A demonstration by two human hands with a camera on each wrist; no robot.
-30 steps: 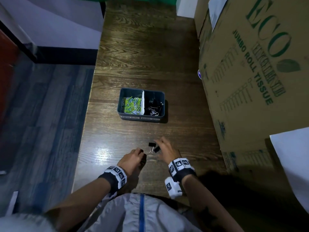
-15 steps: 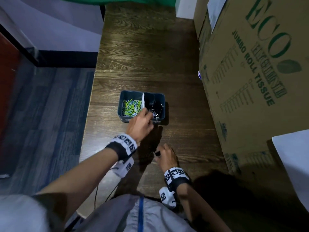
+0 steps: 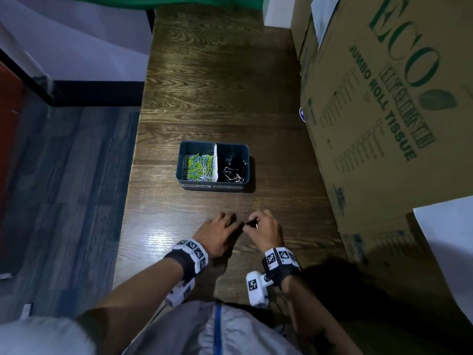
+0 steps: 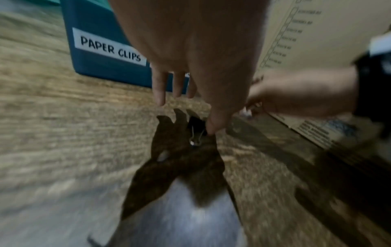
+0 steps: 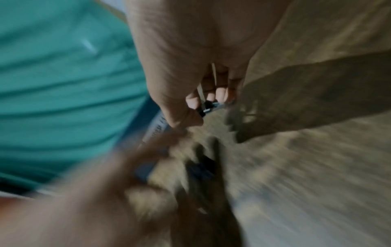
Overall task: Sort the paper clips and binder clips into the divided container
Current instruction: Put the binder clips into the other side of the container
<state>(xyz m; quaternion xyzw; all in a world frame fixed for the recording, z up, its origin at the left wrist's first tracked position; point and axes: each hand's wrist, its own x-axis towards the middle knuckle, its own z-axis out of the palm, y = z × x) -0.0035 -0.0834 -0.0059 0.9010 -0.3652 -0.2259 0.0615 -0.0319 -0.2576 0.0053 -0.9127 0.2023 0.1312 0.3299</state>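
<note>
The dark divided container (image 3: pixel 180 160) stands mid-table, with green paper clips (image 3: pixel 198 168) in its left half and black binder clips (image 3: pixel 233 172) in its right half. My hands are close together near the table's front edge. My right hand (image 3: pixel 252 221) pinches a black binder clip (image 3: pixel 253 224); in the right wrist view the right hand (image 5: pixel 203 107) holds this binder clip (image 5: pixel 206 105) between thumb and fingers. My left hand (image 4: pixel 186 115) reaches down with straight fingers (image 4: pixel 158 90), one tip touching another binder clip (image 4: pixel 195 129) lying on the wood.
A large cardboard box (image 3: pixel 384 111) marked "JUMBO ROLL TISSUE" walls off the table's right side. The table's left edge (image 3: pixel 130 201) drops to a grey floor. A "PAPER CLIPS" label (image 4: pixel 110 48) marks the container's front left.
The left hand reached to the container's binder clip half, then came back to the table's front beside the right hand. The right hand stayed in place with its clip.
</note>
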